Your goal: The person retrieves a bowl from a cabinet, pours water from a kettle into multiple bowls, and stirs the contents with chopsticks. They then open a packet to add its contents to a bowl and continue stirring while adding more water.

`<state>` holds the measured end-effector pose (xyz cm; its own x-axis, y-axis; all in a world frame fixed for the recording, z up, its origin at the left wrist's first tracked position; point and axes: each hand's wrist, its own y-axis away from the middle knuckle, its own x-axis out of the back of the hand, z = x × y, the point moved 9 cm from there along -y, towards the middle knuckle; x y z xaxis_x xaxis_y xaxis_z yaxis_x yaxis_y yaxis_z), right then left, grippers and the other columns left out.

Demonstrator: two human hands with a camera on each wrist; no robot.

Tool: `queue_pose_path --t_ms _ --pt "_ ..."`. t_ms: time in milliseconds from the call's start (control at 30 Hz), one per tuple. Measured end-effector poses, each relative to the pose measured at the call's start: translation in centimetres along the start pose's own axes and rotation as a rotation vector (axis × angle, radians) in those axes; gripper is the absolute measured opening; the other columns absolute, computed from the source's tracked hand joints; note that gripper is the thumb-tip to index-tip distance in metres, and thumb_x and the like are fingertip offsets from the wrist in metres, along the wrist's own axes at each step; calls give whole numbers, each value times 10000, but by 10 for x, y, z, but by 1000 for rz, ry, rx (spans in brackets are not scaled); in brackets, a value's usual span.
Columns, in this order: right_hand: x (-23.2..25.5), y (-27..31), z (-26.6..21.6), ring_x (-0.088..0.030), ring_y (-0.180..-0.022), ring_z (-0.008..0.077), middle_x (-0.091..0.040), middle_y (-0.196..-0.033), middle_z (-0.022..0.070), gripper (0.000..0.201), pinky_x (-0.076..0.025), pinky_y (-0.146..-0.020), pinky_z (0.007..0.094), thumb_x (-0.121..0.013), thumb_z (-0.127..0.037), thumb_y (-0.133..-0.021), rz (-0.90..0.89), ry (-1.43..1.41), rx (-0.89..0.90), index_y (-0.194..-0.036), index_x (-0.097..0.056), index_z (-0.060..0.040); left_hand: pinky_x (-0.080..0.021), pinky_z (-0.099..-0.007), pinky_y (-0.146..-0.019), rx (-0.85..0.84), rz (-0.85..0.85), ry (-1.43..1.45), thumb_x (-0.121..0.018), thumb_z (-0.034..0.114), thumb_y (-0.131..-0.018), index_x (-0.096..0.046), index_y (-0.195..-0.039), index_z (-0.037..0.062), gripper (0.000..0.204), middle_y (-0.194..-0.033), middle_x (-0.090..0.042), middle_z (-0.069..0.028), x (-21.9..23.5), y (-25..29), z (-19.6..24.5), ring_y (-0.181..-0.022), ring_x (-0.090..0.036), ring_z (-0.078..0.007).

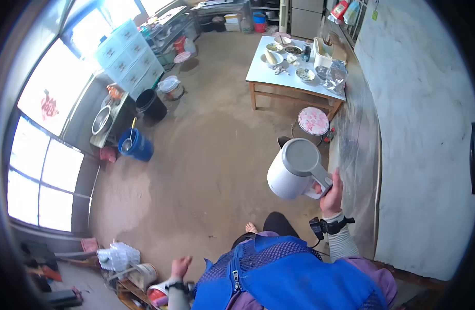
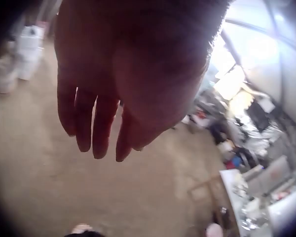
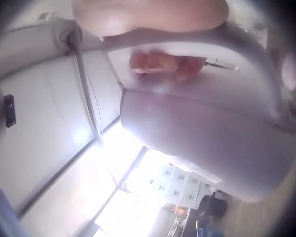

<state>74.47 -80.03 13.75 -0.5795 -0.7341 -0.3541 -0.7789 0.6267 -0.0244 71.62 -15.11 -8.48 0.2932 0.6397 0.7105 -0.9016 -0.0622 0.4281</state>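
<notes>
In the head view my right hand [image 1: 332, 196] grips the handle of a white kettle [image 1: 286, 178] with a grey lid, held up over the floor at my right side. From the right wrist, the kettle's smooth body [image 3: 202, 133] fills much of the picture, and fingers [image 3: 160, 63] show through the loop of its handle. My left hand [image 1: 180, 267] hangs low at my left side and holds nothing. Its fingers [image 2: 102, 128] dangle loosely downward in the left wrist view, over the brown floor.
A white-topped table [image 1: 266, 75] with bowls and dishes stands ahead to the right, beside a stool with a pink-patterned seat [image 1: 314, 121]. At left are a blue bucket [image 1: 142, 147], a black bin [image 1: 151, 106] and drawers [image 1: 131, 57]. A pale wall [image 1: 423, 129] runs along my right.
</notes>
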Motion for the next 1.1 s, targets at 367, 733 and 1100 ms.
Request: queue_pose_path --t_ms 367,733,1100 --pt "-53 -176 71 -506 -480 98 -577 -591 38 625 -383 -459 242 -364 -556 -958 185 -70 -165 -755 -626 -27 -482 -236 -791 -383 -592 318 -594 246 -920 -667 -1027 -16 292 -942 -697 -45 -32 -244 486 -868 -626 -120" --pt "-78 -432 158 -496 -472 103 -557 -554 43 590 -379 -480 247 -407 -531 -955 279 -65 -197 -692 -601 -39 -498 -292 -788 -62 -673 -278 -565 356 -884 -689 -1003 20 378 -886 -703 -112 -68 -447 472 -863 -656 -179" --pt "-61 -645 265 -475 -492 87 -534 -544 15 570 -355 -498 240 -414 -496 -967 555 -86 -111 -643 -559 -50 -504 -296 -800 119 -646 -233 -590 324 -842 -704 -985 18 357 -894 -713 -104 -43 -665 461 -871 -670 -182"
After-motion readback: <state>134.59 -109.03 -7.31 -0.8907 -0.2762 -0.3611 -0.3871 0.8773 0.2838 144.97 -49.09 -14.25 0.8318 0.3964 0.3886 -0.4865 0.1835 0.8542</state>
